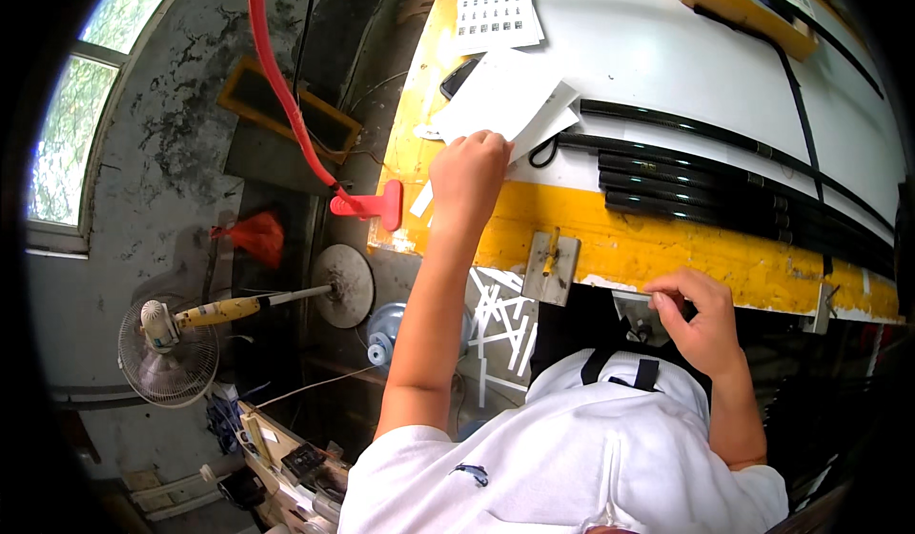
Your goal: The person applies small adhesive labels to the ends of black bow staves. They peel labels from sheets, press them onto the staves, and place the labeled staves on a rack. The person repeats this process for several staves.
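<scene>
My left hand (470, 174) is closed at the near edge of some white paper sheets (500, 94), its fingers curled onto the paper. The sheets lie overlapping near the left end of the table, partly covering a dark phone-like object (458, 78). My right hand (703, 317) hovers by the table's front edge, with thumb and forefinger drawn together. Whatever sits between those fingertips, if anything, is too small to make out. Several glossy black tubes (686, 174) lie side by side on the table, right of the paper.
The table (658, 39) has a white top and a worn yellow border. A metal clamp plate (551, 265) is fixed to its front edge, and a red clip-like piece (391, 205) hangs at the left corner. White strips (500, 329) litter the floor; a fan (170, 353) stands left.
</scene>
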`<state>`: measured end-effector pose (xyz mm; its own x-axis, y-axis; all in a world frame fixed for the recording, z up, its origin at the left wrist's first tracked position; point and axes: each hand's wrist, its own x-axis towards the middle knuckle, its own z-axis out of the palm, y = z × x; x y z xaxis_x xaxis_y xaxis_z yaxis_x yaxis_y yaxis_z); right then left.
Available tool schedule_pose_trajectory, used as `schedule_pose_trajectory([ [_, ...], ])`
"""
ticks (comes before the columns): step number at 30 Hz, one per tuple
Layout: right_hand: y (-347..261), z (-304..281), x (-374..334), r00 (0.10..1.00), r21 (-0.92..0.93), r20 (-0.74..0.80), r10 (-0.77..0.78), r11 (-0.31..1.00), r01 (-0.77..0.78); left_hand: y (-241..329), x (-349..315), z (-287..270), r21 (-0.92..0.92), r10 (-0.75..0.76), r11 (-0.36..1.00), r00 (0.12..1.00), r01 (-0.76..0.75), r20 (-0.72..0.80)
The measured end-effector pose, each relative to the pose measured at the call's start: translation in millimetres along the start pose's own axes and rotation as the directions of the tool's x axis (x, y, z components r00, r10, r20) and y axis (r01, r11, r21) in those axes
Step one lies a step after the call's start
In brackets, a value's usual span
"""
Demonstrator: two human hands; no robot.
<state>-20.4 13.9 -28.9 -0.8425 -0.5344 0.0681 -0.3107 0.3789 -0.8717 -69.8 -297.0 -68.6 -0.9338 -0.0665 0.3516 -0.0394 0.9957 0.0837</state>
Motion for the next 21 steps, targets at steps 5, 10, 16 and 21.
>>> schedule_pose_trajectory([
  [5,-0.1,3.8,6.6,0.994,0.354,0.041,0.101,0.929,-0.109,22.5,-0.3,-25.7,-0.006,0.156,0.984,0.878,-0.178,-0.452],
  [10,-14.3,2.2,26.8,0.983,0.741,-0.077,0.166,0.669,-0.055,99.5,-31.8,-74.5,-0.099,0.394,0.846,0.739,-0.525,-0.547],
  [16,-16.9,-9.5,14.9,0.953,0.824,-0.191,0.235,0.566,0.026,156.6,-65.4,-75.1,-0.199,0.471,0.696,0.647,-0.690,-0.599],
  [21,4.6,-20.3,-1.0,0.936,0.747,-0.226,0.271,0.665,-0.012,186.3,-77.2,-69.9,-0.334,0.463,0.634,0.688,-0.698,-0.558],
])
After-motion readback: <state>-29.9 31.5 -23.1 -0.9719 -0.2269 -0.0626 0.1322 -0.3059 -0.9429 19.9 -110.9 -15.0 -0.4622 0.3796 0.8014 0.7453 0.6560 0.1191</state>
